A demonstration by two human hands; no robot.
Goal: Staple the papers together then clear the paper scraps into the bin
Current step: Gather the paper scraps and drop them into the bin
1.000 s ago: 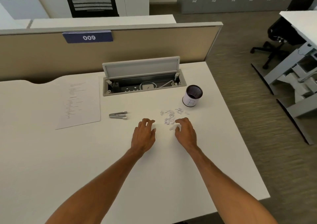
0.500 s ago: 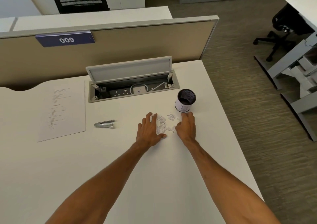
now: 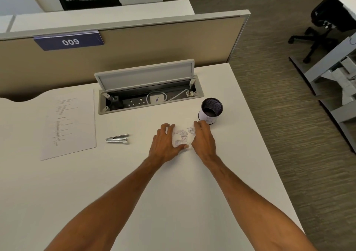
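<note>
Several small white paper scraps [image 3: 182, 136] lie in a loose heap on the white desk [image 3: 173, 193]. My left hand [image 3: 165, 144] rests flat on the desk at the heap's left side, fingers spread. My right hand [image 3: 204, 141] cups the heap from the right, fingers curved and touching the scraps. Neither hand has lifted anything. A small black mesh bin [image 3: 211, 111] with a white label stands just beyond my right fingertips. The printed papers [image 3: 70, 124] lie flat at the left. A silver stapler [image 3: 117, 138] lies between the papers and my left hand.
An open cable tray [image 3: 150, 98] with its lid raised sits at the desk's back, behind it a beige partition [image 3: 134, 44] with a 009 sign. The desk's right edge drops to carpet. An office chair [image 3: 323, 25] and another desk stand far right.
Both hands have moved forward and closed in on the scraps from either side, pushing them into a tighter heap near the bin. My head moved closer.
</note>
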